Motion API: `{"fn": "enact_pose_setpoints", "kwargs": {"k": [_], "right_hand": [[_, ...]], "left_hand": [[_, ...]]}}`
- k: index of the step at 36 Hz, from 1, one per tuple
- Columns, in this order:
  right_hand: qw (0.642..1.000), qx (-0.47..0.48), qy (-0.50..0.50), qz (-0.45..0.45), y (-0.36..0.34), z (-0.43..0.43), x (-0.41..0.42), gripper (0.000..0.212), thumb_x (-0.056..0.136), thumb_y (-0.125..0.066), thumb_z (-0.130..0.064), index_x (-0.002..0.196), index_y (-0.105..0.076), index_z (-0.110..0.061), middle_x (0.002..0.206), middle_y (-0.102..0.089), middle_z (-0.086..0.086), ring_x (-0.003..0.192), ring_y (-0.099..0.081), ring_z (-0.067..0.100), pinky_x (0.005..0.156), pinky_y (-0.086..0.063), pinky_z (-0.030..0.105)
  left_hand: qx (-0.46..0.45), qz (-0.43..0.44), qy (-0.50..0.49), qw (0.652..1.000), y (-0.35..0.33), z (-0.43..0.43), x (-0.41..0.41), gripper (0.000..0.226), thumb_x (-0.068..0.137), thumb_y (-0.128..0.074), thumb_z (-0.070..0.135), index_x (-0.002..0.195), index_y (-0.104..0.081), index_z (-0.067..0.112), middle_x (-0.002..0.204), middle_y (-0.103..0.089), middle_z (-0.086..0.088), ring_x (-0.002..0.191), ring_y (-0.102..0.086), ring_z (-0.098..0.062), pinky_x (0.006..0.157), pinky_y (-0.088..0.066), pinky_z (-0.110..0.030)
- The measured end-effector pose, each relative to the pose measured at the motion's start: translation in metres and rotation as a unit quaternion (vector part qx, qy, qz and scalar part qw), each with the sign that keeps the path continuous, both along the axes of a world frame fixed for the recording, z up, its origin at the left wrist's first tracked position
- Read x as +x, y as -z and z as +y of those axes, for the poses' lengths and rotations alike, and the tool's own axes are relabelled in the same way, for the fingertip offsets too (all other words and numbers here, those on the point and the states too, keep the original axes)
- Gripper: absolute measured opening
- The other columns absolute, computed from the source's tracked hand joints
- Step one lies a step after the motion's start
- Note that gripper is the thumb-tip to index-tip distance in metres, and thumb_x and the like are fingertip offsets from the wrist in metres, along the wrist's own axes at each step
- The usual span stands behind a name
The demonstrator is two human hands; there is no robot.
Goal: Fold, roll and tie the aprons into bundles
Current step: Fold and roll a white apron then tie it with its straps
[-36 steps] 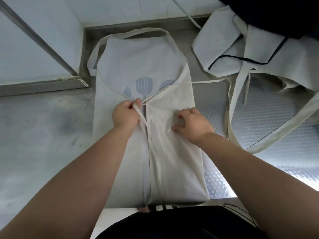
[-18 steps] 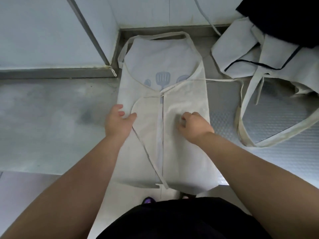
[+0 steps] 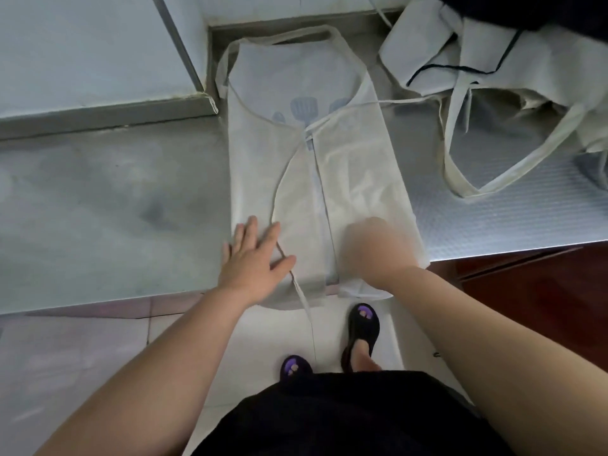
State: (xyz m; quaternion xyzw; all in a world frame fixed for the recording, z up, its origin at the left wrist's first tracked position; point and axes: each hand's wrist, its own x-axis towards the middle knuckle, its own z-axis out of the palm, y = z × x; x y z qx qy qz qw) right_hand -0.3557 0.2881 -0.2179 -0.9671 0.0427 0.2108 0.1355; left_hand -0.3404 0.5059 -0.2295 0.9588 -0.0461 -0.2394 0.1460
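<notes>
A cream apron [image 3: 355,166] lies lengthwise on the steel counter, both sides folded in to meet at a centre seam, with a blue utensil print showing near its bib. My left hand [image 3: 253,255] lies flat with spread fingers on the apron's lower left part, over a thin tie strap [image 3: 286,166] that runs down and hangs off the counter edge. My right hand [image 3: 378,248] is motion-blurred on the lower right flap; its fingers cannot be made out. The apron's hem overhangs the counter's front edge.
A heap of other cream aprons [image 3: 493,60] with long straps lies at the back right, under a dark cloth [image 3: 526,8]. A raised steel ledge [image 3: 98,106] and wall bound the left and back. My sandalled feet [image 3: 362,330] stand on the tiled floor below.
Both hands have slid down the apron from its middle toward the near hem. The left hand has let go of the strap and flattened out. The view has tilted down to the floor.
</notes>
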Motion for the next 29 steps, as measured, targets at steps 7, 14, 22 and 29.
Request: {"fn": "enact_pose_setpoints", "kwargs": {"k": [7, 14, 22, 29], "right_hand": [[0.999, -0.016, -0.029, -0.012, 0.012, -0.002, 0.005, 0.051, 0.098, -0.033, -0.039, 0.146, -0.015, -0.032, 0.149, -0.01, 0.007, 0.131, -0.024, 0.029, 0.114, -0.007, 0.038], [0.999, 0.009, -0.017, -0.028, 0.019, -0.006, 0.066, 0.05, 0.097, -0.035, -0.043, 0.144, -0.023, -0.033, 0.15, -0.013, 0.006, 0.132, -0.024, 0.028, 0.115, -0.007, 0.037], [0.995, 0.103, -0.006, 0.007, -0.003, -0.015, 0.092, 0.067, 0.085, -0.059, -0.05, 0.143, -0.034, -0.029, 0.156, -0.012, 0.003, 0.141, -0.014, 0.027, 0.117, -0.012, 0.032], [0.997, 0.056, 0.026, -0.036, 0.004, -0.007, 0.059, 0.029, 0.091, -0.052, -0.038, 0.104, -0.058, -0.013, 0.11, -0.053, 0.009, 0.098, -0.054, 0.03, 0.085, -0.043, 0.034]], "left_hand": [[0.043, 0.028, 0.048, 0.998, 0.007, 0.002, 0.013, 0.077, 0.09, -0.033, 0.064, 0.147, 0.013, 0.04, 0.151, 0.034, -0.001, 0.139, 0.032, -0.021, 0.114, 0.015, -0.048], [0.086, 0.002, 0.044, 0.995, 0.007, 0.0, 0.081, 0.078, 0.087, -0.031, 0.07, 0.147, 0.009, 0.041, 0.155, 0.027, -0.001, 0.142, 0.026, -0.022, 0.112, 0.012, -0.056], [0.065, -0.204, -0.029, 0.976, 0.006, -0.021, 0.086, 0.055, 0.089, -0.055, 0.045, 0.14, -0.039, 0.03, 0.148, -0.025, -0.01, 0.131, -0.029, -0.032, 0.103, -0.024, -0.042], [-0.035, -0.202, 0.0, 0.979, 0.003, -0.033, 0.039, 0.041, 0.083, -0.042, 0.036, 0.105, -0.068, 0.013, 0.102, -0.06, -0.01, 0.09, -0.06, -0.035, 0.077, -0.049, -0.04]]}}
